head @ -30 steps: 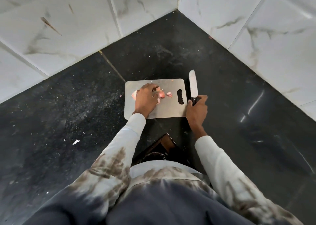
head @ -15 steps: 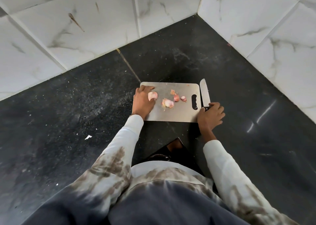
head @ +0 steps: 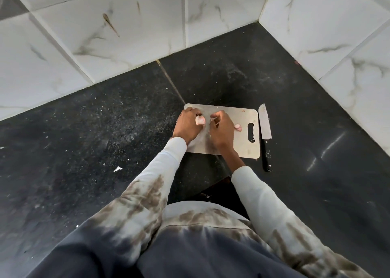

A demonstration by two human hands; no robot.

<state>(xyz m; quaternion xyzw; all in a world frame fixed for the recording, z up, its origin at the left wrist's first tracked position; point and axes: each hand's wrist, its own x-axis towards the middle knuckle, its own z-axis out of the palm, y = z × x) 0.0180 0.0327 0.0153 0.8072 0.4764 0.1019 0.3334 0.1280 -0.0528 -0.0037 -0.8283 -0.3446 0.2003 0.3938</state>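
1. Garlic clove held over the steel cutting board; left hand grip curled round it.
2. Right hand fingertips bunched beside it; cannot tell if the grip pinches skin.
3. Likely light and firm, with slippery papery skin: hold by the sides.
4. Knife on the bench, just beside the board.

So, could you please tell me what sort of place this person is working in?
Most likely a kitchen corner: a black stone counter meets white marbled wall tiles, and on it lie a steel cutting board and a knife, while the left hand holds a pinkish clove.
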